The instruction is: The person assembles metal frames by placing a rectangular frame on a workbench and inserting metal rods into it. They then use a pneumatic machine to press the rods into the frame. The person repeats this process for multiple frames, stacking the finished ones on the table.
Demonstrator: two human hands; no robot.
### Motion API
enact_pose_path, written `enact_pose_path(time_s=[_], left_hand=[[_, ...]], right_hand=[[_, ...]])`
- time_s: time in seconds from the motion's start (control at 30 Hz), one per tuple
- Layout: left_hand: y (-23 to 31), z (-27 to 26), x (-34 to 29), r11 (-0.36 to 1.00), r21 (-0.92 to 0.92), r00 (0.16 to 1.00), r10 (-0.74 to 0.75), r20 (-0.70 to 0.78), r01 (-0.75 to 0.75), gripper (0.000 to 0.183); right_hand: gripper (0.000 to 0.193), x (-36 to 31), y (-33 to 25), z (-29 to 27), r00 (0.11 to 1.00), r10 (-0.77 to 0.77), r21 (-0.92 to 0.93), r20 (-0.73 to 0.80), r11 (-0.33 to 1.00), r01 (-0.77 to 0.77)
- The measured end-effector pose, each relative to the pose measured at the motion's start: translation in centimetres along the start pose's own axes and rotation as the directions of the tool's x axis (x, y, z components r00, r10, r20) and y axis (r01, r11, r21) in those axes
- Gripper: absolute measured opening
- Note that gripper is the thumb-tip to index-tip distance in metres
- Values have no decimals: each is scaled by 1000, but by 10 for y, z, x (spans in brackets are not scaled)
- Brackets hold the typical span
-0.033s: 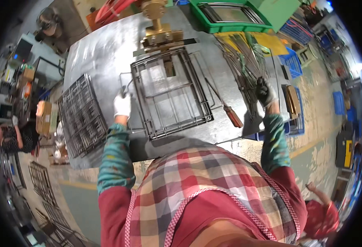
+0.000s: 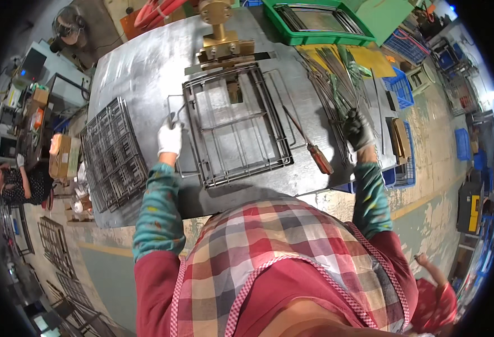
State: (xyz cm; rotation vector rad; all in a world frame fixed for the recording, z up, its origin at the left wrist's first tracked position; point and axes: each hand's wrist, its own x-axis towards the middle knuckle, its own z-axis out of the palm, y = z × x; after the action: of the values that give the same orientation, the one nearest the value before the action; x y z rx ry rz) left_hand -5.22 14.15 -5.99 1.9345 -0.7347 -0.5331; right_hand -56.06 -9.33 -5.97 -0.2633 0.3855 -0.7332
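My left hand [image 2: 170,138], in a white glove, is closed around a bent wire rod [image 2: 175,96] beside the left edge of a rectangular wire frame [image 2: 233,116]. This frame lies flat on the metal table [image 2: 140,70], its far end against a brass-coloured clamp fixture [image 2: 219,48]. To the right, my right hand [image 2: 359,130], in a dark glove, has its fingers curled over the near part of a bundle of thin metal rods [image 2: 328,76]; how many it grips is hidden. A red-handled screwdriver [image 2: 319,159] rests between frame and bundle.
Stacked wire grids [image 2: 114,154] lie at the table's left. A green tray [image 2: 325,39] holding metal frames stands at the far right, near a yellow sheet [image 2: 377,58]. Blue crates [image 2: 398,87] are beyond the right edge. Other people [image 2: 25,182] are at left and lower right.
My right hand has shifted slightly left and nearer over the rods. My left hand keeps its place by the frame. The whole view has drifted a little.
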Motion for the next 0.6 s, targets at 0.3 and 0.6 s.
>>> enact_pose_path(time_s=[0.3, 0.6], left_hand=[[15, 1, 2, 974, 201, 994, 109, -21, -103, 36], [-9, -1, 2, 988, 149, 996, 37, 76, -48, 41]], right_hand=[[16, 8, 141, 119, 993, -108, -510, 43, 853, 115], [19, 48, 142, 122, 965, 140, -854, 220, -451, 260]])
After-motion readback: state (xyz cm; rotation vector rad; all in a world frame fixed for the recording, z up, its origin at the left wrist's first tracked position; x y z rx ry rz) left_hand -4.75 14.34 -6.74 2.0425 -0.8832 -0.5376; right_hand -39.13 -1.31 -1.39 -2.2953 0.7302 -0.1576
